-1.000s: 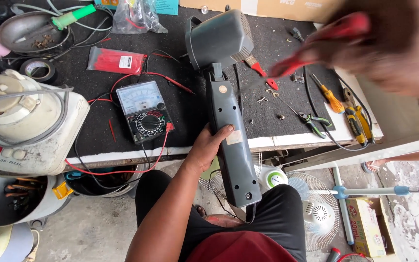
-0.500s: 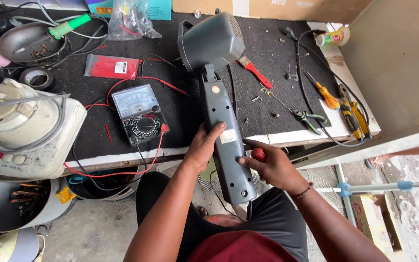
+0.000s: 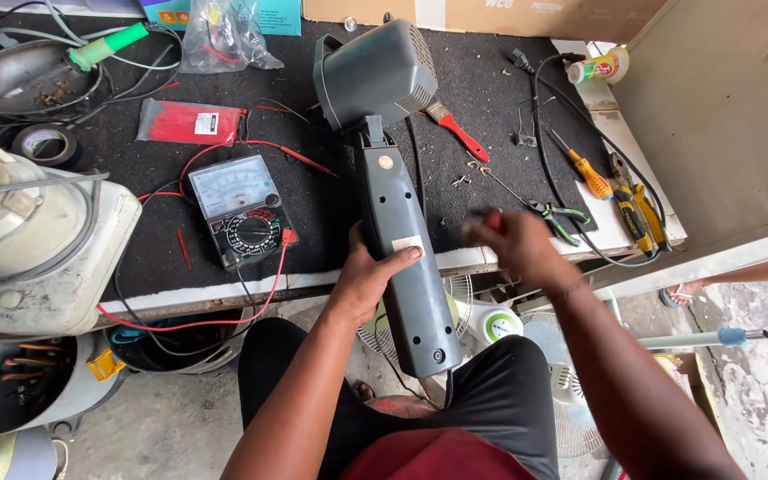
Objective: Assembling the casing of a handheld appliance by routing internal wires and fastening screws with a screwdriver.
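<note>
Grey plastic makes up the long fan stand (image 3: 406,267), which lies across the front edge of the bench (image 3: 491,107), its motor head (image 3: 371,76) resting on the black mat and its lower end reaching out over the person's lap. The stand is steadied by the left hand (image 3: 368,276), whose grip is wrapped loosely round the left side of the column, thumb laid across the pale label; it is a holding grip, not a tight clamp. The right hand (image 3: 513,244) is raised just right of the stand, apart from it, above the front edge of the bench. It is blurred, and its grip appears closed round something small and red, though what it is cannot be told.

The step in hand is judged to be work on the stand's casing, with the piece held still while the right hand is busy beside it. The next move would call for the right hand to be brought to the column, near the left thumb, while the stand is kept from rolling.
</note>
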